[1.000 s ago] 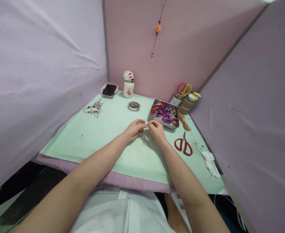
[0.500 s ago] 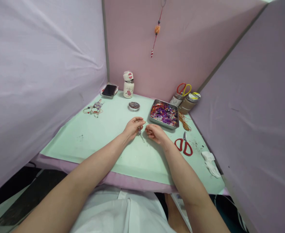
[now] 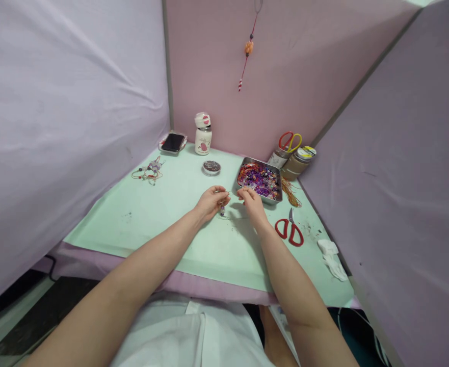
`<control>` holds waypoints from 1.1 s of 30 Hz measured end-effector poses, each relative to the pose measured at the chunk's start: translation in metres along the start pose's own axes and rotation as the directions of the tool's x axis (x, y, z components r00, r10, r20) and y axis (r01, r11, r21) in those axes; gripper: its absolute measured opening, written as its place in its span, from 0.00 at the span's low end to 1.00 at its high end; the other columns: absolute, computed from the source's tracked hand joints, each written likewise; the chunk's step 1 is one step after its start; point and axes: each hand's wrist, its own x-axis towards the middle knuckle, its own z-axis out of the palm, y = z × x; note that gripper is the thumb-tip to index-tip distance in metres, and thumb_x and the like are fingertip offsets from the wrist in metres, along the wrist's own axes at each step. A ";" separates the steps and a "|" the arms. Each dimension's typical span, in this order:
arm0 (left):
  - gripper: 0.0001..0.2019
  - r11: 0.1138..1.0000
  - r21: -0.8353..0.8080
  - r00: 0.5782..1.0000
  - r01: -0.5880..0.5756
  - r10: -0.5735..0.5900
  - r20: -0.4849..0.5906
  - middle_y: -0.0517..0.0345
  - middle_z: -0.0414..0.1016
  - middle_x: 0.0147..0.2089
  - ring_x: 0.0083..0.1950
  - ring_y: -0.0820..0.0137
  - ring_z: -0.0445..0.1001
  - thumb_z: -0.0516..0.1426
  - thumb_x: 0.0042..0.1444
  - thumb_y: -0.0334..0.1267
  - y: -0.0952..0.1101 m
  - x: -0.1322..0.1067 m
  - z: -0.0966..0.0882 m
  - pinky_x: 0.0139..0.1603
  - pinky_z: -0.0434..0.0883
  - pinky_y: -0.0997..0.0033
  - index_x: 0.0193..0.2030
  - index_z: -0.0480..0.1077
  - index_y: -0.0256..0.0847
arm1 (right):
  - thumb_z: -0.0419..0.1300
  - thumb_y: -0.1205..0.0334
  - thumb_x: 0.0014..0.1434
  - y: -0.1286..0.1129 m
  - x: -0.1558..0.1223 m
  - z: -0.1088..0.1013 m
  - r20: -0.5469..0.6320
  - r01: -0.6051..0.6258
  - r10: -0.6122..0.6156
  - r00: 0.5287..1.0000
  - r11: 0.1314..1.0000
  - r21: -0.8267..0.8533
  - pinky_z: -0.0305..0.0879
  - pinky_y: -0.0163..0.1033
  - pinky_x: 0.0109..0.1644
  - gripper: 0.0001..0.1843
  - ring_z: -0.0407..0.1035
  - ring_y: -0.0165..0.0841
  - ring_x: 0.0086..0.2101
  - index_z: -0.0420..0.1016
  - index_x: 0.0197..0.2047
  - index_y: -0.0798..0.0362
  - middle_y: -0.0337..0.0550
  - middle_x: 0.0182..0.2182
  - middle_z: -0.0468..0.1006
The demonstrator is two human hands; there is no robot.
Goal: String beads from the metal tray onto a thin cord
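Beaded cord pinched in closed left hand, few beads hanging just below; right hand alongside, fingertips together near bead tray rim, hold unclear; seemingly early, cord mostly bare.

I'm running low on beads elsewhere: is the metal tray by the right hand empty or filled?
Filled: the metal tray holds a dense layer of purple, red and pink beads covering its floor.

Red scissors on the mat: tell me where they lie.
Head view: the red scissors lie flat on the green mat, right of the right hand, just nearer than the bead tray.
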 end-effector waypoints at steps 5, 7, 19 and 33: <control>0.14 0.994 0.088 0.998 -0.061 0.058 0.035 0.64 0.69 0.25 0.27 0.77 0.72 0.65 0.43 0.29 -0.005 0.000 0.001 0.35 0.67 0.75 0.33 0.63 0.38 | 0.61 0.53 0.49 0.001 -0.001 0.003 0.081 0.130 -0.131 0.988 0.991 0.021 0.59 0.37 0.37 0.10 0.63 0.30 0.29 0.71 0.28 0.51 0.37 0.26 0.71; 0.15 0.992 0.115 0.998 -0.052 0.046 0.049 0.64 0.70 0.26 0.28 0.77 0.73 0.65 0.43 0.29 -0.006 0.000 0.002 0.35 0.67 0.74 0.34 0.63 0.37 | 0.61 0.54 0.50 0.004 -0.001 0.003 0.051 0.137 -0.138 0.989 0.990 0.035 0.59 0.37 0.35 0.10 0.61 0.29 0.27 0.70 0.29 0.51 0.36 0.25 0.69; 0.13 0.972 0.233 0.995 -0.034 0.010 0.104 0.61 0.71 0.28 0.27 0.78 0.70 0.63 0.43 0.28 0.000 -0.008 0.006 0.30 0.62 0.76 0.33 0.63 0.38 | 0.58 0.57 0.53 0.007 -0.001 0.003 0.016 0.262 -0.262 0.965 0.963 -0.055 0.57 0.37 0.34 0.07 0.60 0.30 0.27 0.67 0.30 0.51 0.36 0.26 0.68; 0.12 0.973 0.229 0.998 -0.021 0.009 0.054 0.62 0.70 0.26 0.22 0.80 0.63 0.61 0.40 0.29 -0.002 -0.002 0.002 0.23 0.55 0.77 0.33 0.65 0.38 | 0.57 0.56 0.56 0.010 -0.002 0.006 0.052 0.290 -0.287 0.956 0.955 -0.064 0.58 0.36 0.34 0.08 0.61 0.30 0.28 0.67 0.31 0.51 0.37 0.26 0.69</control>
